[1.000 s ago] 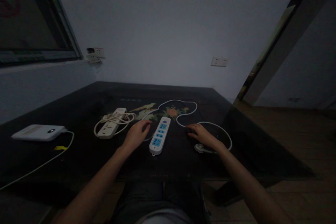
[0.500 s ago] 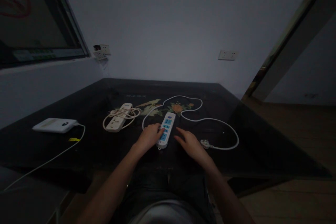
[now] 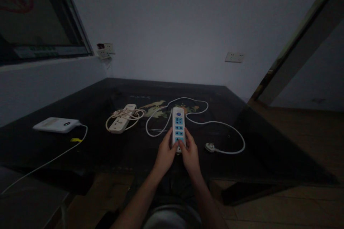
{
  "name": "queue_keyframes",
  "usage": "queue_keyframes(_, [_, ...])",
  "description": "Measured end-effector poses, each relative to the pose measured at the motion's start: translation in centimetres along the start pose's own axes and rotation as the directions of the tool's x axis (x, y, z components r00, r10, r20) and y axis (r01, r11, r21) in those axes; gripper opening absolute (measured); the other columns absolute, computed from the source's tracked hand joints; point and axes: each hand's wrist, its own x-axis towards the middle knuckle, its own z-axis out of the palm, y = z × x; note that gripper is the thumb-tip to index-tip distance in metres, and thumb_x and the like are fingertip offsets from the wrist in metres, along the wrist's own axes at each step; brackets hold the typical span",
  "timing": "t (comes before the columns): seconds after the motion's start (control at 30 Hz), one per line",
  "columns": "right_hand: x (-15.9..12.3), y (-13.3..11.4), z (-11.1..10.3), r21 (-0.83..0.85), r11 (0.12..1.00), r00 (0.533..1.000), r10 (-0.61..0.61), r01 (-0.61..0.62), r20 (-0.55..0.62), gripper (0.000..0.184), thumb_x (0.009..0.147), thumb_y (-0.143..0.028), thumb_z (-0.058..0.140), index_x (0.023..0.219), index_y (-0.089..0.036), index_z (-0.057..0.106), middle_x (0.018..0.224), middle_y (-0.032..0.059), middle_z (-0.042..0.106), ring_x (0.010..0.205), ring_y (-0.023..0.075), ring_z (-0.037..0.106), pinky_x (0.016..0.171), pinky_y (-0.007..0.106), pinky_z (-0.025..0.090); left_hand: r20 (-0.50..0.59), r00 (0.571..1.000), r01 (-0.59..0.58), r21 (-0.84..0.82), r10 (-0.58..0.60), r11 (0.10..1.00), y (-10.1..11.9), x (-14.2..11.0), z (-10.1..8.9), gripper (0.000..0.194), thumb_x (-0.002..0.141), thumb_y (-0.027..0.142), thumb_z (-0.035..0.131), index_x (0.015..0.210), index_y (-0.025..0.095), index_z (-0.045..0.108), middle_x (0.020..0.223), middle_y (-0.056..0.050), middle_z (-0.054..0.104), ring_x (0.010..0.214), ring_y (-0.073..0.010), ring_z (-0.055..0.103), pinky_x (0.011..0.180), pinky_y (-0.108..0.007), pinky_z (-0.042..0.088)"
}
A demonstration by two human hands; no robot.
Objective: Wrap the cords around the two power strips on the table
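Observation:
Between my two hands is a white power strip (image 3: 178, 123) with blue socket faces, its far end pointing away from me. My left hand (image 3: 166, 150) grips its near left side, and my right hand (image 3: 190, 150) grips the near right side. Both thumbs lie on top of the strip's near end; the fingers underneath are partly hidden. The strip's white cord (image 3: 198, 100) loops over the table and ends at a plug (image 3: 210, 147) on the right.
A second, cream power strip (image 3: 120, 123) lies left, its cord bundled over it. Farther left is a white power bank (image 3: 57, 125) with a cable and yellow tag (image 3: 76, 140). All rest on a dark table (image 3: 107, 94). Wall sockets (image 3: 234, 57) are mounted beyond it.
My right hand has closed onto the power strip, joining my left. The strip has shifted right and turned to point straighter ahead, appearing raised.

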Motion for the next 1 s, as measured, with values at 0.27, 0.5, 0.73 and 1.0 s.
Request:
queue_keyframes(0.27, [-3.7,-4.5,-0.4,0.255,0.965,0.994,-0.082,0.061,0.075,0.051,0.085,-0.026,0.062,0.135,-0.027,0.049,0.143,0.0086,0.047,0.13,0.0238,0.047,0.108,0.041,0.04,-0.02,0.991,0.117,-0.37,-0.133,0.921,5.0,-2.0,-0.6,0.052,0.072,0.038,0.073,0.116,0.015,0.059,0.117,-0.013,0.067,0.107,-0.0293,0.063,0.092,-0.037,0.05])
queue_keyframes(0.5, [-2.8,-5.1,-3.1,0.172,0.981,0.995,-0.078,0.087,-0.058,0.034,0.09,-0.031,0.055,0.124,-0.025,0.057,0.124,0.0106,0.063,0.109,0.0233,0.064,0.091,0.041,0.054,0.193,0.962,0.266,-0.494,-0.193,0.828,6.5,-4.8,-2.5,0.051,0.078,0.041,0.07,0.122,0.021,0.055,0.106,-0.011,0.07,0.091,-0.0281,0.07,0.077,-0.037,0.056])
queue_keyframes(0.73, [1.4,-6.4,-3.1,0.127,0.961,0.94,-0.267,0.244,0.214,0.055,0.079,-0.033,0.068,0.132,-0.03,0.05,0.139,0.0067,0.051,0.131,0.024,0.044,0.11,0.045,0.035,0.618,0.771,0.515,-0.464,-0.153,0.721,7.7,-7.9,-3.7,0.064,0.074,0.044,0.073,0.129,0.022,0.049,0.091,-0.009,0.07,0.068,-0.0217,0.07,0.058,-0.029,0.054])
queue_keyframes(1.0, [5.0,-7.4,-5.7,0.095,0.992,0.553,-0.125,0.084,0.824,0.033,0.077,-0.048,0.066,0.065,-0.017,0.068,0.065,0.002,0.066,0.073,0.0183,0.065,0.085,0.037,0.048,0.803,0.579,0.662,-0.365,-0.138,0.654,7.7,-8.8,-7.6,0.073,0.061,0.032,0.081,0.126,0.011,0.057,0.106,-0.015,0.069,0.1,-0.0309,0.065,0.081,-0.032,0.05])
